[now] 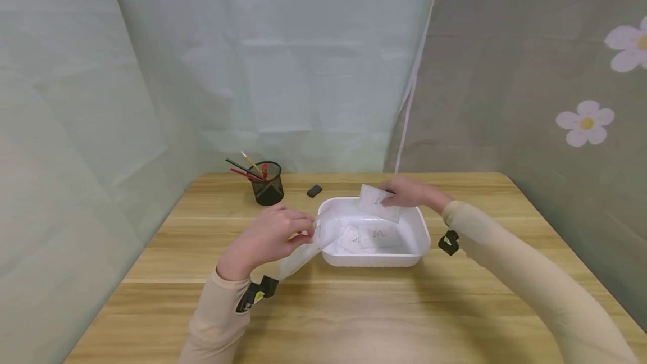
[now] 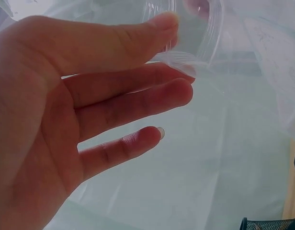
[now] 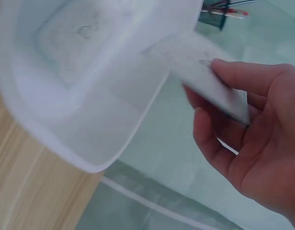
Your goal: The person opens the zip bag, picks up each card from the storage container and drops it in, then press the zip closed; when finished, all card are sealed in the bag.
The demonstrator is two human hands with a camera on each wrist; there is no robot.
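Item in hand: one small white packet (image 1: 380,202), pinched between the thumb and fingers of your right hand (image 1: 410,192) above the far rim of the white tub (image 1: 423,235), which sits mid-table just right of centre. Your left hand (image 1: 273,236) is at the tub's left side, thumb and forefinger pinched on the mouth of one clear plastic bag (image 1: 303,256), the other fingers straight and relaxed; the bag trails down toward the near left over the table (image 1: 354,313). Handling, as a judgement: keep your left pinch firm and lift the bag's rim so the opening stays wide and faces your right hand; carry the packet flat and edge-first, and hold your pinch until it is well inside the mouth, since the thin film looks likely to fold shut or cling. Keep the tub from shifting as you reach across it. Count: packets, three visible — one in your right hand, two (image 1: 369,236) lying on the tub floor, though they overlap and more may be hidden; tub, one; bag, one. Also on the table: one black mesh pen cup (image 1: 268,185) at the far left holding several pens and pencils, number unclear; one small dark block (image 1: 314,190) just right of it.
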